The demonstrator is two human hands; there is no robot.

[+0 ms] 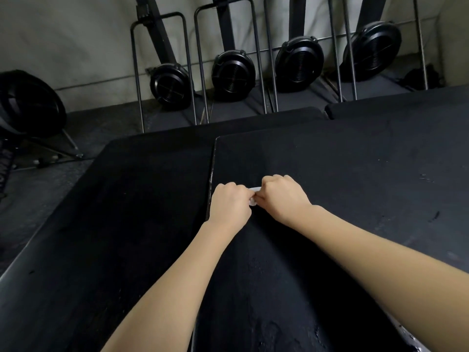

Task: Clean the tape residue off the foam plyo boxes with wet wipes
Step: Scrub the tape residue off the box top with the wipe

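Observation:
Two black foam plyo boxes stand side by side below me, a lower one on the left (pixel 132 204) and a higher one on the right (pixel 342 174). Pale scuffs and residue marks (pixel 425 177) dot the right box's top. A small white wet wipe (pixel 253 196) sits between my two hands near the right box's left edge. My left hand (pixel 229 205) and my right hand (pixel 280 195) both have curled fingers and pinch the wipe from either side. Most of the wipe is hidden by my fingers.
A third black box top (pixel 406 102) lies at the far right. Several upright rowing machines with black flywheel housings (pixel 233 74) lean against the pale wall behind. A fan bike wheel (pixel 28 102) stands at the left on the dark floor.

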